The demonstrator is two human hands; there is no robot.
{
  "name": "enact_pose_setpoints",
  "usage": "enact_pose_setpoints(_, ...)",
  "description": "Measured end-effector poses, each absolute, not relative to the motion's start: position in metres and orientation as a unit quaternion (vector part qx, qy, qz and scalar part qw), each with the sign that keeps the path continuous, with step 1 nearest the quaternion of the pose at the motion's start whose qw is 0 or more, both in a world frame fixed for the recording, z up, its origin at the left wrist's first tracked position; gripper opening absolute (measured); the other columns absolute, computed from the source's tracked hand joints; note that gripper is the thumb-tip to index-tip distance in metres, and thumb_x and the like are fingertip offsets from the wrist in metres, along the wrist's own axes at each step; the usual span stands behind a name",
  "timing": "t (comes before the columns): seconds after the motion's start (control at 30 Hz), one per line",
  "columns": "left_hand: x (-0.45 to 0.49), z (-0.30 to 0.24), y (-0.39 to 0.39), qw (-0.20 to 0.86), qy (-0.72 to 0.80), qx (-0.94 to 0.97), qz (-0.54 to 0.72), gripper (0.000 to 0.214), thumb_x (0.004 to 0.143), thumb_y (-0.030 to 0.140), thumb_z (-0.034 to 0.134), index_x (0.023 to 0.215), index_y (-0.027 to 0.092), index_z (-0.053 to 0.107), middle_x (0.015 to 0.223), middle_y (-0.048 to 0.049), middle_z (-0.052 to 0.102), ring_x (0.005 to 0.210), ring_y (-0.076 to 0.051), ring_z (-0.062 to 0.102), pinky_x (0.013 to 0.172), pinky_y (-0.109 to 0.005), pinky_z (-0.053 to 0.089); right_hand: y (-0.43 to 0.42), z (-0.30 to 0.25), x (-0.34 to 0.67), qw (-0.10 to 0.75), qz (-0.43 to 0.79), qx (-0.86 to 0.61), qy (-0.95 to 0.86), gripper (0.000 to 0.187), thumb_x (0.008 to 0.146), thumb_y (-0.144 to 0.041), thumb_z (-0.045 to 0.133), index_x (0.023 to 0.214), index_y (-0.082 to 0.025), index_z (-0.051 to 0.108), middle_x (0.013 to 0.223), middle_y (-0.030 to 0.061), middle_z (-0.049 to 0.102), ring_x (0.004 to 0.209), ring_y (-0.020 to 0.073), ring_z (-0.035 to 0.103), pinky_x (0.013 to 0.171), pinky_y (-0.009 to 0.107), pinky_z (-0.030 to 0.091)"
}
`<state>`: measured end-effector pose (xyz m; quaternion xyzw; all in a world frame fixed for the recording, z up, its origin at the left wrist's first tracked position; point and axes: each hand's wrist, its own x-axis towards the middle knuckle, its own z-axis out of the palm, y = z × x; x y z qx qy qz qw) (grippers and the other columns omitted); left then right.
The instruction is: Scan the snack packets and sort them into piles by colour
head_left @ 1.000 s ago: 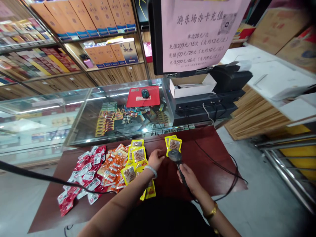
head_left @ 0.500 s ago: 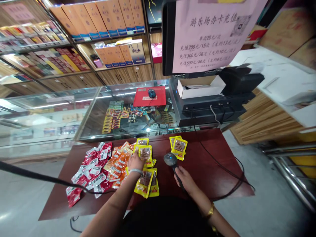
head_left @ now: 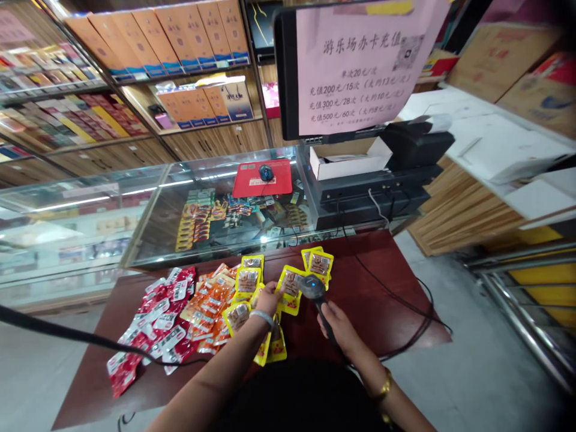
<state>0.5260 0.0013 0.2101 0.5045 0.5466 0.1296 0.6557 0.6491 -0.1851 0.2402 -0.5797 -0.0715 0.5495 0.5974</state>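
My left hand (head_left: 269,298) pinches the edge of a yellow snack packet (head_left: 290,290) with a see-through window. Close beside that packet is the head of a dark barcode scanner (head_left: 312,288), whose handle is wrapped in my right hand (head_left: 338,327). Several more yellow packets (head_left: 248,283) lie loosely around and under my left wrist. Behind the scanner rests a small group of yellow packets (head_left: 320,264). Orange packets (head_left: 209,303) spread to the left of my left hand, and red and white packets (head_left: 157,321) lie farther left.
All packets lie on a dark red table (head_left: 369,288). A glass display counter (head_left: 180,198) stands behind it, bearing a mouse (head_left: 266,173) on a red mat. A monitor with a pink sign (head_left: 355,78) rises at the back right. A black cable (head_left: 418,327) loops across the table's right side.
My left hand has drawn one yellow packet rightward from the group, bringing it beside the scanner head. My right hand keeps its hold on the scanner. The view has shifted slightly.
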Motion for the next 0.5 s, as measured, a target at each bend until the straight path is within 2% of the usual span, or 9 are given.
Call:
enact_pose_setpoints(0.17,0.545,0.197,-0.014,0.693,0.523,0.474,0.147,0.046,0.055,0.053,0.080,0.071,0.018,0.055,0.059,-0.0003,0.066,0.054,-0.016,0.063,0.056,-0.027,0.050,-0.186,0.245,0.654,0.619,0.531,-0.573,-0.077,0.053,0.075,-0.071,0.062,0.085,-0.021,0.051,0.052,-0.0093,0.046,0.037,0.0057,0.035,0.036,0.018,0.028)
enact_pose_setpoints(0.3,0.558,0.186,-0.020,0.721,0.510,0.443,0.156,0.047,0.052,0.051,0.082,0.072,0.018,0.055,0.061,0.0002,0.067,0.056,-0.016,0.064,0.058,-0.028,0.051,-0.191,0.243,0.658,0.617,0.526,-0.583,-0.053,0.053,0.074,-0.073,0.062,0.079,-0.021,0.050,0.052,-0.0090,0.046,0.038,0.0059,0.037,0.037,0.018,0.029)
enact_pose_setpoints(0.4,0.574,0.184,-0.026,0.769,0.455,0.421,0.155,0.047,0.056,0.047,0.081,0.086,0.017,0.063,0.079,-0.0038,0.073,0.072,-0.019,0.068,0.072,-0.032,0.054,-0.195,0.241,0.662,0.613,0.512,-0.601,-0.040,0.056,0.072,-0.075,0.062,0.071,-0.022,0.045,0.050,-0.0088,0.046,0.037,0.0057,0.037,0.036,0.019,0.029)
enact_pose_setpoints(0.5,0.584,0.185,-0.026,0.779,0.419,0.440,0.155,0.051,0.058,0.036,0.083,0.101,0.015,0.065,0.103,-0.0099,0.073,0.094,-0.021,0.068,0.089,-0.035,0.051,-0.198,0.239,0.665,0.613,0.508,-0.605,-0.030,0.058,0.069,-0.077,0.063,0.072,-0.022,0.044,0.050,-0.0089,0.046,0.037,0.0058,0.037,0.036,0.019,0.029)
